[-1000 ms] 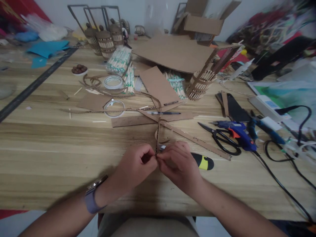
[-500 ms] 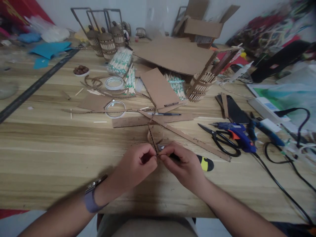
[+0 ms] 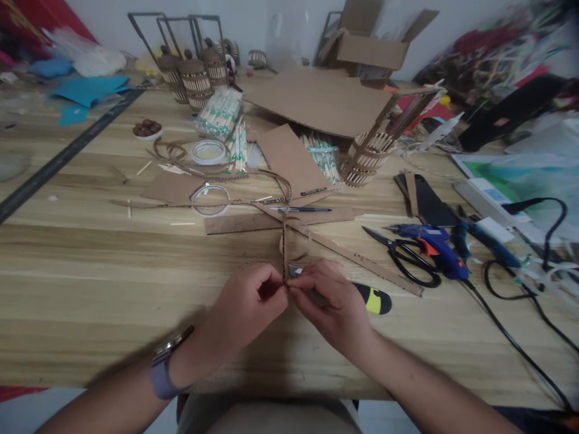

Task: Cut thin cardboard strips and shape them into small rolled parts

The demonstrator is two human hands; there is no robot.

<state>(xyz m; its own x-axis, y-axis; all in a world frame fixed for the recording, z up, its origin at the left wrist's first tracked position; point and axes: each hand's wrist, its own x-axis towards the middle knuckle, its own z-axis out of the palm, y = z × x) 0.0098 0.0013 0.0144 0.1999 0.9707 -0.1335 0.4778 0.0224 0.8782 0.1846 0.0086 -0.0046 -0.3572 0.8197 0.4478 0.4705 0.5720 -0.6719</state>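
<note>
A thin cardboard strip [image 3: 284, 244] with a corrugated edge runs down the middle to my fingertips. My left hand [image 3: 253, 301] pinches its near end between thumb and forefinger. Pressed against the same end from the other side, my right hand [image 3: 328, 301] is pinched too. A knife with a black and yellow handle [image 3: 374, 299] lies partly beneath my right hand. Beyond my hands, a pen [image 3: 307, 209] rests by a flat cardboard piece [image 3: 244, 223], and a long cardboard strip [image 3: 362, 258] slants to the right.
Scissors [image 3: 411, 262] and a blue glue gun [image 3: 429, 241] with its cable lie at the right. Tape rolls [image 3: 208, 152], bundled sticks [image 3: 221, 113], a stick basket [image 3: 367, 160] and lidded baskets [image 3: 196, 81] stand farther back. A dark metal bar [image 3: 67, 154] crosses the left side.
The strip between my hands and the pen has straightened from a slant to nearly upright in view, and its far part now bows to the right. Both hands still pinch its near end.
</note>
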